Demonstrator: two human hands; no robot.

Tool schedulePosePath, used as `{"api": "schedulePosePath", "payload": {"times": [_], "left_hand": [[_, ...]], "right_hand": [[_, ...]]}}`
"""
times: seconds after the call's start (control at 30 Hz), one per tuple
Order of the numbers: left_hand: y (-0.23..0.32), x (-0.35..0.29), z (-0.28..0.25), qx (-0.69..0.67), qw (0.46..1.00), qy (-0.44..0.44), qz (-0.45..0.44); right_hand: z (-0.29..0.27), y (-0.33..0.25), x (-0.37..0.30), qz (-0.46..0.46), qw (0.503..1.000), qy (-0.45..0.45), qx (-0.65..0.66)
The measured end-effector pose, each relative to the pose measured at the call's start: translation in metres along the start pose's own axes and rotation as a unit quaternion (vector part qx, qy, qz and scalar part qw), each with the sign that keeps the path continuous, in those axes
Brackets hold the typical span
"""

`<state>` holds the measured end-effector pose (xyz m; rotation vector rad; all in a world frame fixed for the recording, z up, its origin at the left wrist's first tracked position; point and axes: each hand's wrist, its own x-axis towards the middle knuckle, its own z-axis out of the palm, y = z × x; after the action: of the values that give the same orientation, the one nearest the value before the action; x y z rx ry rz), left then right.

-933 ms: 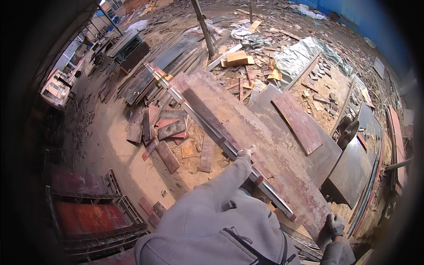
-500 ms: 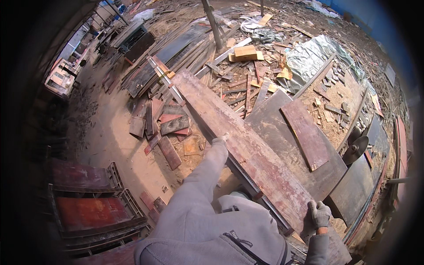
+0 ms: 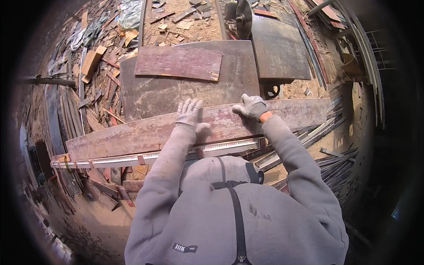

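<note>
A long, worn, reddish-brown wooden board point(image 3: 145, 129) lies crosswise in front of me. My left hand point(image 3: 189, 115), in a pale knitted glove, rests flat on it with the fingers spread. To the right, my gloved right hand point(image 3: 253, 107) has its fingers curled at the board's far edge, its thumb on the top face. Along the near side runs a white measuring scale point(image 3: 229, 145) with small reddish blocks on it. Beyond the board, a shorter reddish plank point(image 3: 179, 62) sits on a dark metal tabletop point(image 3: 154, 95).
A round saw blade point(image 3: 243, 20) stands upright at the far side, beside another dark tabletop point(image 3: 280, 53). Wood scraps and a cardboard box point(image 3: 90, 64) lie at the left. Thin strips point(image 3: 338, 165) are piled at the right, and offcuts point(image 3: 104, 187) lie at the lower left.
My view has turned to the right, so the board now runs across it. My left hand has come closer to my right hand along the board, and both stay on it.
</note>
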<state>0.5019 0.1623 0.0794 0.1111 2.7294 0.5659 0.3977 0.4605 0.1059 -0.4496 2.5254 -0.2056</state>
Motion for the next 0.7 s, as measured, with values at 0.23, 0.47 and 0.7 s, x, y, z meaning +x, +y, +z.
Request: {"api": "schedulePosePath", "payload": {"times": [0.23, 0.47, 0.7], "left_hand": [[0.046, 0.046, 0.021, -0.005, 1.0, -0.013, 0.026], [0.057, 0.067, 0.034, -0.005, 1.0, -0.016, 0.015], [0.07, 0.083, 0.035, 0.02, 0.998, -0.051, -0.016]], "right_hand": [[0.014, 0.046, 0.001, -0.002, 0.997, 0.067, -0.03], [0.033, 0.073, -0.03, -0.045, 0.95, 0.308, -0.013], [0.075, 0.181, -0.114, 0.424, 0.759, 0.475, 0.14]]}}
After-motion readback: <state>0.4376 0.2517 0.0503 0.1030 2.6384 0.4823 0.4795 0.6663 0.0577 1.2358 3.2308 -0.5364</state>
